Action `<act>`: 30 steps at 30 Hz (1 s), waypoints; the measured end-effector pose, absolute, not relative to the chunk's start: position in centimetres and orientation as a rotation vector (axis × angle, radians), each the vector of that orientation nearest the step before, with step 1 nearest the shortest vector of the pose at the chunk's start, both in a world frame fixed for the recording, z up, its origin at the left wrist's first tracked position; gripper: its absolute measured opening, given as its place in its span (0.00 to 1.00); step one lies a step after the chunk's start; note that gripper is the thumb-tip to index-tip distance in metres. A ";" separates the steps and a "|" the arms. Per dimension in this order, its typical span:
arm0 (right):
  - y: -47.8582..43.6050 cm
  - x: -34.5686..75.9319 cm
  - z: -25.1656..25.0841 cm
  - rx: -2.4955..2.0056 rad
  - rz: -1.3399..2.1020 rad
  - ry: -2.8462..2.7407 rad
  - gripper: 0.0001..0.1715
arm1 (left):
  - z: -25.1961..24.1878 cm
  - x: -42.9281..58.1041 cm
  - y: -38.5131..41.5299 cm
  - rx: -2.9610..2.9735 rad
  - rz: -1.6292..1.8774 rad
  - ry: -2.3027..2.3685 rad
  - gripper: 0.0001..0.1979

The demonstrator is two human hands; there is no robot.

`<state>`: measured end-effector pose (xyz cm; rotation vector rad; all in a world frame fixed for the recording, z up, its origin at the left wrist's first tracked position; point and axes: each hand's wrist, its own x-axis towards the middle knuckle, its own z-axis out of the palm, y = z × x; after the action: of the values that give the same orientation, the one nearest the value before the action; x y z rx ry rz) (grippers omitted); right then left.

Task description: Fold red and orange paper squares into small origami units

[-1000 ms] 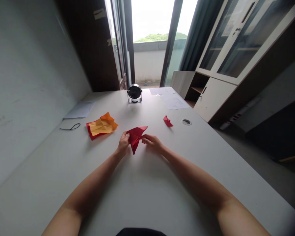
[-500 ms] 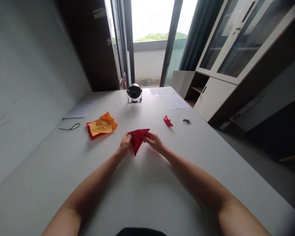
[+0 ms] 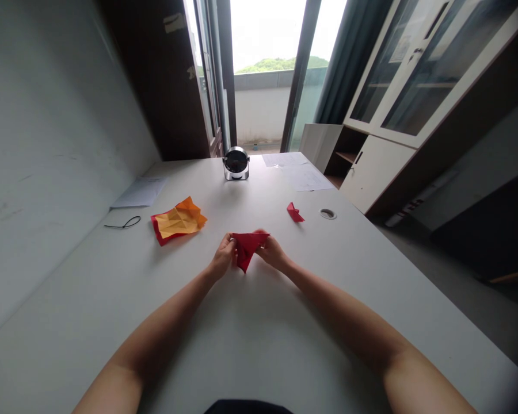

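A folded sheet of red paper (image 3: 247, 246) is held between my two hands over the white table. It has a triangular outline, with its point toward me and its wide edge on the far side. My left hand (image 3: 225, 253) pinches the left corner, the thumb on top. My right hand (image 3: 271, 251) grips the right corner; some of its fingers are hidden behind the paper. Beyond my right hand lies a small red folded paper boat (image 3: 295, 212). Creased orange paper (image 3: 181, 218) rests on a red sheet (image 3: 159, 234) to the left.
On the white table (image 3: 259, 339) a round black-and-silver device (image 3: 236, 163) stands at the far edge. Paper sheets (image 3: 306, 176) lie far right, another stack (image 3: 140, 192) by the left wall. A black cable tie (image 3: 127, 222) and a cable hole (image 3: 327, 214) are also there.
The red paper has shifted slightly right and toward me, and its wide edge has turned more level. Both hands keep hold of it and have moved a little with it.
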<state>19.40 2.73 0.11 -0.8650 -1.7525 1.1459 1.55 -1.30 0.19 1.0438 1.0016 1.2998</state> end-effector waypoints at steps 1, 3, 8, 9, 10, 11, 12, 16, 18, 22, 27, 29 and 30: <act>2.8 19.4 0.0 -0.865 1.133 -1.717 0.17 | 0.0 1.5 -1.2 1.078 1.297 1.027 0.16; 2.9 19.4 0.0 -0.849 1.103 -1.652 0.15 | -0.3 1.5 -1.0 1.136 1.311 1.059 0.17; 2.5 19.8 0.6 -0.952 0.871 -1.715 0.11 | -0.2 1.5 -1.2 1.133 1.308 0.994 0.41; 2.4 19.9 0.8 -0.984 0.819 -1.736 0.10 | -0.1 1.6 -1.4 1.139 1.287 0.959 0.45; 2.2 19.9 1.0 -1.010 0.778 -1.753 0.08 | 0.1 1.7 -1.6 1.156 1.257 0.928 0.48; 2.0 20.0 1.2 -1.026 0.751 -1.768 0.07 | 0.2 1.8 -1.9 1.181 1.220 0.907 0.51; 1.9 20.0 1.3 -1.031 0.738 -1.784 0.06 | 0.3 1.9 -2.1 1.212 1.183 0.903 0.52; 1.4 19.9 1.7 -0.998 0.757 -1.881 0.06 | 0.6 2.1 -2.7 1.377 1.118 1.041 0.51; 1.3 19.9 1.7 -1.004 0.749 -1.909 0.06 | 0.9 2.0 -2.8 1.446 1.165 1.151 0.45; 1.5 19.9 1.7 -1.035 0.719 -1.923 0.06 | 1.4 1.6 -2.6 1.501 1.256 1.283 0.37; 1.1 19.8 1.9 -0.992 0.728 -1.998 0.08 | 1.6 1.4 -2.6 1.534 1.216 1.375 0.35; 0.8 19.7 2.0 -0.969 0.674 -2.057 0.09 | 1.8 1.4 -2.7 1.559 1.198 1.426 0.35; 0.7 19.7 2.0 -0.955 0.634 -2.095 0.09 | 1.9 1.4 -2.8 1.573 1.189 1.452 0.35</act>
<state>19.69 0.66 1.97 -0.9550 -2.0952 0.6344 1.45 -2.77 1.87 1.5729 1.4517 1.1886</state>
